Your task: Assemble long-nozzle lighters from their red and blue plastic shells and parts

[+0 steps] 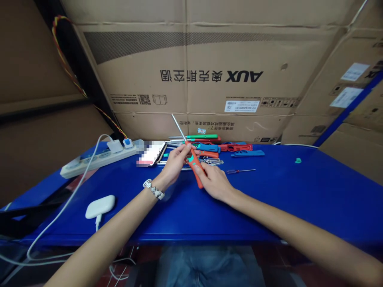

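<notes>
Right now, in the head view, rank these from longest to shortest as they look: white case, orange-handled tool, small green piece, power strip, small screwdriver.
1. Power strip
2. Orange-handled tool
3. White case and small screwdriver: nearly alike, with the case nearer the camera, so left unranked
4. Small green piece

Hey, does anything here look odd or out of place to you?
A small green piece lies alone toward the right of the blue table; the cardboard behind has its large lettering upside down.
</notes>
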